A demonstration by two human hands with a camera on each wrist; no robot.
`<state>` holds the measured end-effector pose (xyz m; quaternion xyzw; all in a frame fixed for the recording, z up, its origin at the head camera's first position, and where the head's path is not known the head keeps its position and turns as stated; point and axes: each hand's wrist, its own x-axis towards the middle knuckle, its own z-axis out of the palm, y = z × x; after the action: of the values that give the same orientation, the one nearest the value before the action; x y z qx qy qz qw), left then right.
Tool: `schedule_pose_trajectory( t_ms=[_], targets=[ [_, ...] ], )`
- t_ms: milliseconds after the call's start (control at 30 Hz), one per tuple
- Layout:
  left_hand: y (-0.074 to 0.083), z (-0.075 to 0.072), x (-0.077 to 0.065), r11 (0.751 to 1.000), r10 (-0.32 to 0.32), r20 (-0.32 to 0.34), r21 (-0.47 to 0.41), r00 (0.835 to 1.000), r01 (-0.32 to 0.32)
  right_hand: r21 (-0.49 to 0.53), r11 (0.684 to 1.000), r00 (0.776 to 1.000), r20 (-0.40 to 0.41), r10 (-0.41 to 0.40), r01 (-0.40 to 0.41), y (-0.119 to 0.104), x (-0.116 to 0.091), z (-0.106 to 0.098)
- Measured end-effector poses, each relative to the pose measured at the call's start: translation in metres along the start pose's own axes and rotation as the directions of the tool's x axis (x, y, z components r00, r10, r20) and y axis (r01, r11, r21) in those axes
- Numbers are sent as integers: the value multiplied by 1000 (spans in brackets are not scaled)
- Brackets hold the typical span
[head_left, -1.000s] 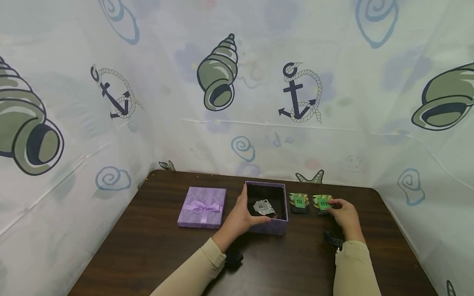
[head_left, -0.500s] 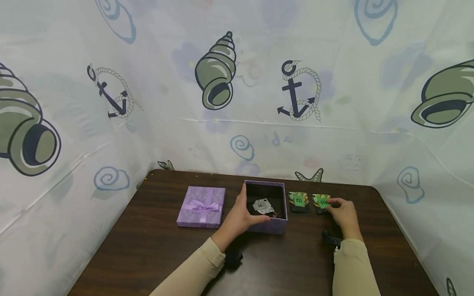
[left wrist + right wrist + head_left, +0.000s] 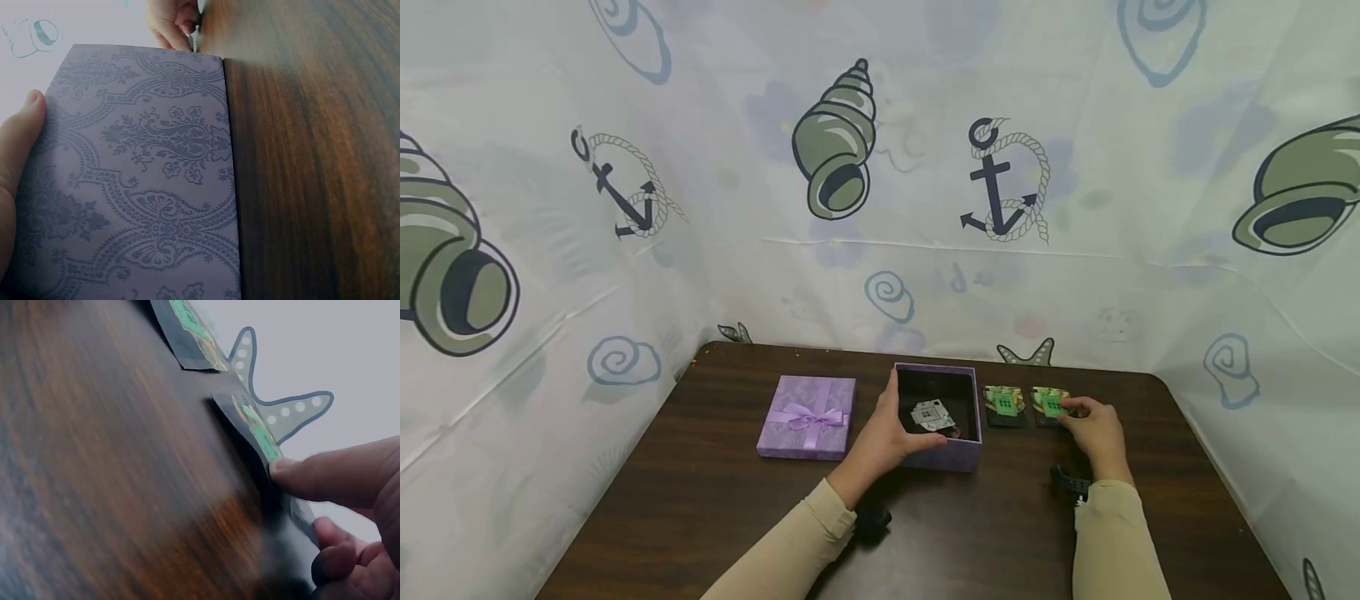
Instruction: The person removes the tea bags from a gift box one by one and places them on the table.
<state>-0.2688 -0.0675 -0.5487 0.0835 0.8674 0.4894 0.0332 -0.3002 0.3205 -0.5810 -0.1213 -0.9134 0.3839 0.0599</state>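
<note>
An uncovered purple gift box (image 3: 951, 456) with a dark inside stands near the table's middle. My left hand (image 3: 883, 433) rests against its left corner, fingers straight along the left side and thumb across the near rim. Inside the box lies a whitish-grey piece (image 3: 933, 415) with printed marks, its kind unclear. To the right, my right hand (image 3: 1096, 433) pinches the near right corner of a small flat packet (image 3: 1049, 403), black below with a green label. In the right wrist view the thumb presses on top and curled fingers are at the packet's edge. A matching packet (image 3: 1004, 406) lies between that one and the box.
A purple lid (image 3: 807, 417) with a ribbon bow lies left of the box on the dark wooden table (image 3: 715, 500). Black wrist-worn devices show at both wrists. A cloth wall (image 3: 925, 167) printed with shells and anchors rises behind the table.
Hardly anything differs: the head view has shifted slightly. Both hands keep their places, the left at the box and the right at the packet.
</note>
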Motion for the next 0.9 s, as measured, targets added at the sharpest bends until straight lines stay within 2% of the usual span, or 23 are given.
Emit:
schedule_pose_trajectory(
  t_ms=[367,467,600,800,900],
  targets=[
    [1,-1,1,1000,-2,6,-19,1000,3,63,997,999,-8,49,-48,7,4,1],
    [2,-2,0,1000,-8,6,-17,1000,8,142,987,997,-32,73,-68,8,4,2],
    [3,-3,-1,1000,-10,7,-19,1000,10,315,943,983,-110,146,-104,10,3,3],
    [2,-2,-1,1000,2,9,-14,1000,-2,458,884,962,-187,200,-95,10,2,2],
    [2,0,-1,1000,5,10,-12,1000,-5,601,796,949,-202,240,-74,9,1,-2]
  ],
)
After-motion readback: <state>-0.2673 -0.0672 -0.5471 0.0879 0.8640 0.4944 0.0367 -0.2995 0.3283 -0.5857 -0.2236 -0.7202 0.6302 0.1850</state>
